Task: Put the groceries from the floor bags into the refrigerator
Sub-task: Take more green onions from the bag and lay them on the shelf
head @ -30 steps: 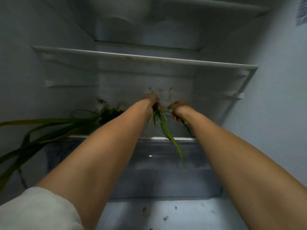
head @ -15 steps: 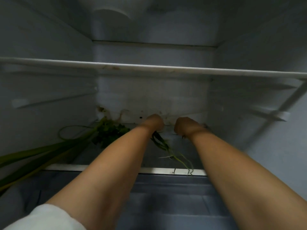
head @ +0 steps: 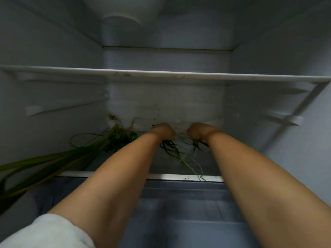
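Both my arms reach deep into the refrigerator, over its lower glass shelf. My left hand and my right hand are at the back wall, fingers curled down around a small bunch of thin green herbs. The herbs' stems trail forward on the shelf to its front edge. My fingertips are hidden behind the backs of my hands. A bunch of long green leaves with leafy greens lies on the left of the same shelf, its ends sticking out past the front left.
An upper white shelf spans the fridge above my hands. Rails line the side walls. Below the lower shelf is a translucent crisper drawer. My white sleeve shows at bottom left.
My hands carried the herbs from above the shelf's front edge to the back wall and lowered them onto the shelf. My view moved closer into the fridge.
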A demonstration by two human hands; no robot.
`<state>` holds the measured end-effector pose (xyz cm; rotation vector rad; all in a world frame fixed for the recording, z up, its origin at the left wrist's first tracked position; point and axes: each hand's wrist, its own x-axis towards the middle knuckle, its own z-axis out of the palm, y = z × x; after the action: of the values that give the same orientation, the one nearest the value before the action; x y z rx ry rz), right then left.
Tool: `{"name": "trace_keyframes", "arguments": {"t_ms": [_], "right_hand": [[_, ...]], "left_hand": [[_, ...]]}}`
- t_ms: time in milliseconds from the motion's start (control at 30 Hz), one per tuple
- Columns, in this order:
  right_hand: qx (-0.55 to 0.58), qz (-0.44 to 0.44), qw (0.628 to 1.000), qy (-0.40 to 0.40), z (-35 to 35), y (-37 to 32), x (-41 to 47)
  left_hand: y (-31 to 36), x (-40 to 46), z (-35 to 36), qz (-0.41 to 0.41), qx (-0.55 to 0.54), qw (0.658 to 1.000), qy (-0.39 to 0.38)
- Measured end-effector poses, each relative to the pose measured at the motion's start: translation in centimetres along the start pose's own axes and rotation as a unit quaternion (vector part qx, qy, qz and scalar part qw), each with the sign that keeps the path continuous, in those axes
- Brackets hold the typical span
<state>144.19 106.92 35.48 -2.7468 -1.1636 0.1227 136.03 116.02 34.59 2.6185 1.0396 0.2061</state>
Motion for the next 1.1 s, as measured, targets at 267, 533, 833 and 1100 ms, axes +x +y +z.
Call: {"name": "trace_keyframes", "arguments": {"t_ms": [267,533,833,1100], "right_hand": [[0.065,0.015,0.992,0.104,-2.4,0.9,-4.2],[0.08,-0.045,0.977,0.19,2.0,0.1,-10.5],[0.017,-0.065,0.939,0.337,4.2,0.1,-19.6],[0.026,-0.176,0.912,0.37,9.1,-0.9,-29.8]], "left_hand": [[-1.4,-4.3,-3.4,0.037,-0.053,0.989,0.135],[-2.6,-10.6,0.6,0.143,-0.077,0.96,0.228],[-2.3,-19.9,2.3,0.152,-0.043,0.939,0.305],[-4.5,-32.2,6.2,0.076,-0.032,0.948,0.308]]}}
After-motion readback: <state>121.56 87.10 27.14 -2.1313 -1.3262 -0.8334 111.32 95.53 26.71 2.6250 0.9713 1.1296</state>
